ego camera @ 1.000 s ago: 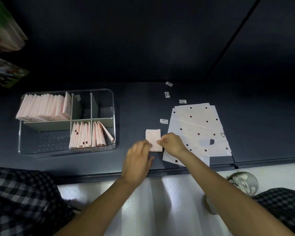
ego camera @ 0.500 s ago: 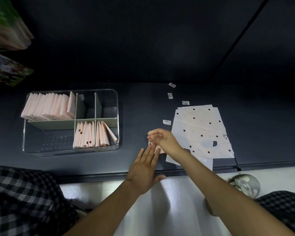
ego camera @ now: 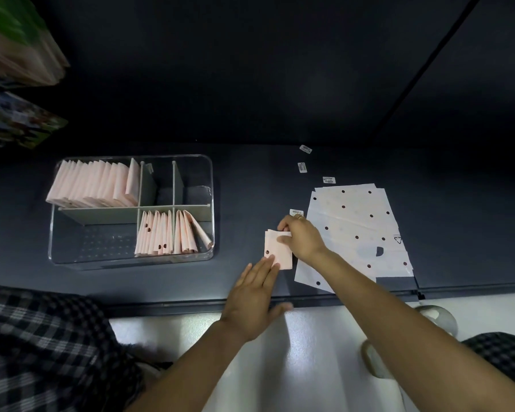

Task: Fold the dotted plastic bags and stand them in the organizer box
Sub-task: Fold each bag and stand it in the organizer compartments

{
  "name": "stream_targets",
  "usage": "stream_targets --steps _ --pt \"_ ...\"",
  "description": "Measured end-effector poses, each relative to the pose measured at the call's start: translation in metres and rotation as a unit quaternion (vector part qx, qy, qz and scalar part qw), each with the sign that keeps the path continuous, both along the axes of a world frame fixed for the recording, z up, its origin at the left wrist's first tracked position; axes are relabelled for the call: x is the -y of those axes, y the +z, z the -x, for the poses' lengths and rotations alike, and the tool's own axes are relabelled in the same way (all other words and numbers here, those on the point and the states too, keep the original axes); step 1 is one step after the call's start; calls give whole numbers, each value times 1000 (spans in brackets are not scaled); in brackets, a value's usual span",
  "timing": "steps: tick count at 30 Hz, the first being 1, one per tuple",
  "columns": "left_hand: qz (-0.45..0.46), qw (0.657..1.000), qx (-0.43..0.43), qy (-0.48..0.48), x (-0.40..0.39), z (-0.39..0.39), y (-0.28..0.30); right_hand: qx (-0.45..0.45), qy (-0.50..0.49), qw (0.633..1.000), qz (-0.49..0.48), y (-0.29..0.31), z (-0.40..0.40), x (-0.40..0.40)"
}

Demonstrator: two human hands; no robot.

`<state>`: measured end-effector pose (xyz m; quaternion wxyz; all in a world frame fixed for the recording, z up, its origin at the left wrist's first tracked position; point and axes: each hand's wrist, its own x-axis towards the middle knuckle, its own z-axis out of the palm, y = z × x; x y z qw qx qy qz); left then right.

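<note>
A small folded pink dotted bag (ego camera: 275, 250) lies on the dark shelf between my hands. My right hand (ego camera: 302, 236) pinches its upper right edge with thumb and fingers. My left hand (ego camera: 254, 289) lies flat with straight fingers, the fingertips touching the bag's lower left corner. A stack of unfolded white dotted bags (ego camera: 357, 230) lies flat to the right, partly under my right forearm. The clear organizer box (ego camera: 72, 260) stands at the left, with several folded pink bags upright in its back left and front middle compartments.
Small white label stickers (ego camera: 301, 167) lie scattered behind the flat bags. Stacked packages (ego camera: 18, 49) stick out at the upper left. The shelf's front edge (ego camera: 191, 304) runs below my hands, with white floor and checked fabric beneath.
My right hand flipped the folded bag over and laid it down again, dots now showing. My left hand straightened, drew back, then came forward to the bag's lower corner.
</note>
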<state>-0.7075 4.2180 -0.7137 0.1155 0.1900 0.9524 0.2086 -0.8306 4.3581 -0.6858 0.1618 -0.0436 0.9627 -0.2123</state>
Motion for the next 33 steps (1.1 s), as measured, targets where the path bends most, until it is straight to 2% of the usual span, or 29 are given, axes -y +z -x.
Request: stream_targets --steps 2,5,7,11,17,19,20,22,24,26,29,31,33 --pt "-120 988 6 100 -1 6 6 26 -18 999 -9 1 0 2" --pt "-255 924 49 280 -4 18 15 39 -36 999 9 4 -3 3" --pt "-286 890 105 338 -5 26 19 42 -74 994 63 5 -9 3" --pt "-280 866 176 376 -5 36 19 68 -150 971 174 5 -27 2" --pt "-236 869 211 380 -6 33 28 105 -165 956 218 10 -47 1" --pt "-240 868 206 382 -4 30 34 73 -124 973 180 13 -52 1" --pt "-229 879 192 371 -1 29 39 37 -77 987 134 16 -54 1" --pt "-171 922 145 317 6 28 50 -31 44 998 42 29 -56 1" --pt "-88 967 77 225 15 31 64 -71 140 987 -20 44 -57 8" --pt "-43 987 17 153 27 37 81 -81 175 980 -52 55 -57 16" --pt "-74 989 -70 104 52 46 98 -59 107 992 -7 69 -57 31" --pt "-73 979 -144 122 75 50 97 -31 51 997 54 75 -52 38" --pt "-17 972 -165 165 99 50 89 15 -20 987 158 77 -47 46"
